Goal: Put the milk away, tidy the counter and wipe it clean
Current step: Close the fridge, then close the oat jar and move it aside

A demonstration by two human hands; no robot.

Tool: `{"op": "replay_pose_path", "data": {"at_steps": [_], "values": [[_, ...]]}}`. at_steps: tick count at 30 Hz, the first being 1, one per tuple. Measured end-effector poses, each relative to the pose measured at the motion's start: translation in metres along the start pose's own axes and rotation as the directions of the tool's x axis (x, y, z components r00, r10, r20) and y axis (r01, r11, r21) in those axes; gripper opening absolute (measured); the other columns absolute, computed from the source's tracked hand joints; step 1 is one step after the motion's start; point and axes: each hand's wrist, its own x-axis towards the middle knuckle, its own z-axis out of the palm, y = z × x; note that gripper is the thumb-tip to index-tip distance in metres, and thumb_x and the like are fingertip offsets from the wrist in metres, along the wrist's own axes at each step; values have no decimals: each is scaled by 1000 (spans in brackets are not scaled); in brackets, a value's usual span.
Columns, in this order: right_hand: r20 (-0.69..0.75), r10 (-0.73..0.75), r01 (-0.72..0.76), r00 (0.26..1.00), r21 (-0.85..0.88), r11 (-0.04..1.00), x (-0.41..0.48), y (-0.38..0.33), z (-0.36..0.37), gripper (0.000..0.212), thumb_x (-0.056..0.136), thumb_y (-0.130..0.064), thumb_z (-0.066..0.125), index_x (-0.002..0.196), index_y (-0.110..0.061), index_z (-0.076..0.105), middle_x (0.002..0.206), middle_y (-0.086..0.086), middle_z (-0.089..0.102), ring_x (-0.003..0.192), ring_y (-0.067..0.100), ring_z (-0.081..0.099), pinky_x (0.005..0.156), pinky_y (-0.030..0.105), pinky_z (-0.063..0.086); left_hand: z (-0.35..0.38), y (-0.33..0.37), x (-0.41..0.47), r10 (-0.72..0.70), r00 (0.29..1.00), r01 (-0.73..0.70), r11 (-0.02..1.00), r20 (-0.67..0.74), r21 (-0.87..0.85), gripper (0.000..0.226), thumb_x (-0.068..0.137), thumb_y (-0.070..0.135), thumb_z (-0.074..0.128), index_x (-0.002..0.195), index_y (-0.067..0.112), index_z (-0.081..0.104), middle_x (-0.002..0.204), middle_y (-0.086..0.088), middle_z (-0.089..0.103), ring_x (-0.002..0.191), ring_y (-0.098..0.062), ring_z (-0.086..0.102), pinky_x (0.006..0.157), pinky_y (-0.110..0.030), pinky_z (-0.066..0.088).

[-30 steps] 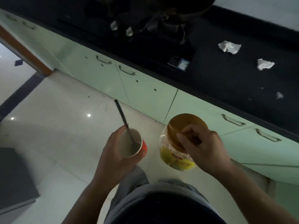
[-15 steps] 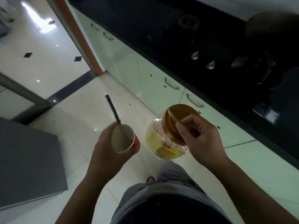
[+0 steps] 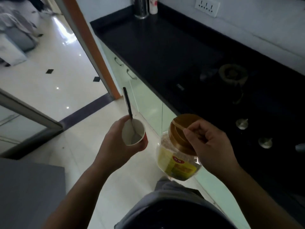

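My left hand grips a red paper cup with a white inside; a metal spoon stands in it, handle up. My right hand holds a clear plastic jar by its gold lid; the jar has a yellow label and pale powder inside. Both are held in the air over the floor, in front of the black counter. The jar hangs tilted, a little right of the cup and apart from it.
Pale green cabinets with metal handles run under the counter. A stove with a burner and knobs sits on the right. A steel container and a white bottle stand at the far end. A doorway with an orange frame opens left; a grey surface lies lower left.
My view has swung left along the counter: the crumpled papers have left the frame and the counter's far end and doorway have come in. Both hands keep the same hold on cup and jar.
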Motion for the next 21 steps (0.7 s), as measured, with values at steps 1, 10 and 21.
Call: {"op": "replay_pose_path", "data": {"at_steps": [1, 10, 21], "values": [[0, -16, 16, 1000, 16, 1000, 23, -6, 1, 13, 81, -37, 59, 72, -28, 58, 78, -16, 63, 71, -1, 61, 58, 17, 51, -5, 4, 27, 17, 1000, -17, 1000, -7, 1, 76, 64, 29, 81, 130, 21, 44, 122, 5, 53, 107, -13, 51, 73, -13, 40], [-98, -93, 100, 991, 74, 992, 187, -43, -3, 12, 82, -33, 59, 75, -23, 58, 74, -4, 62, 66, 10, 61, 61, 25, 52, -3, 14, 179, -48, 999, 45, 991, -23, -129, 80, 65, 37, 79, 133, 29, 37, 128, 9, 47, 108, -8, 45, 75, -15, 39], [-248, 33, -39, 968, -19, 999, 360, -59, 47, 13, 84, -33, 59, 74, -25, 60, 74, -14, 64, 68, -1, 60, 58, 13, 46, -32, -35, 391, 90, 988, -71, 986, 122, -152, 71, 65, 34, 81, 120, 43, 36, 114, 18, 48, 101, 6, 48, 77, -12, 37]]}}
